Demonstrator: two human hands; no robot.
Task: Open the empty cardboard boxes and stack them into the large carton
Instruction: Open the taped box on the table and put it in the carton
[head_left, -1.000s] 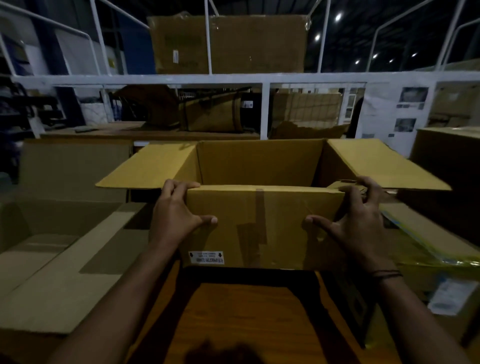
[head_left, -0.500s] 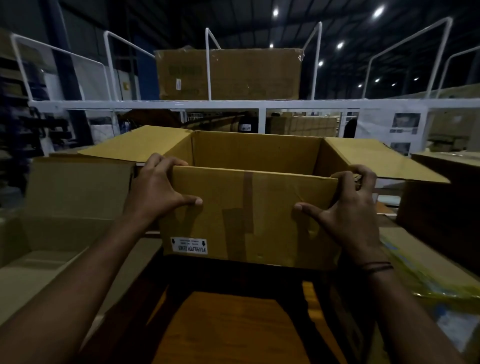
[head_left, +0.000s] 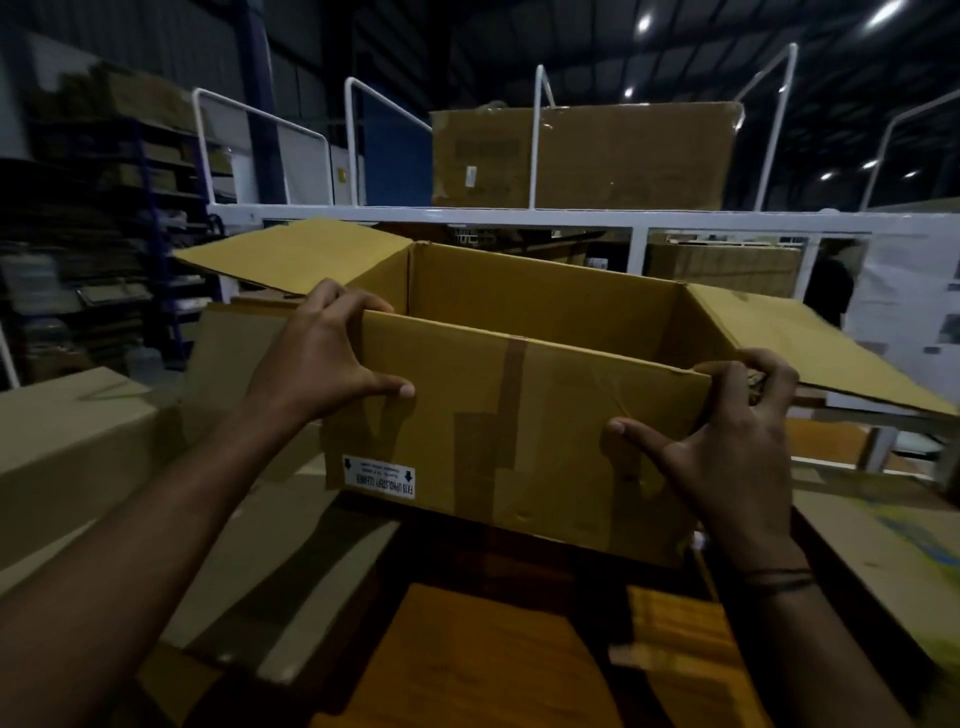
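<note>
One cardboard box (head_left: 519, 415), flaps already open, is held mid-frame, left hand (head_left: 322, 364) and right hand (head_left: 727, 452) gripping its near corners; stacking it apparently remains to do.

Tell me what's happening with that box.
A person holds an open cardboard box by the top edge of its near wall. The left hand grips one corner and the right hand the other, fingers hooked inside and thumbs outside. Its side flaps are spread outward, and what shows of the inside looks empty. Other cardboard cartons sit to the left, and a white rack stands behind.
</note>
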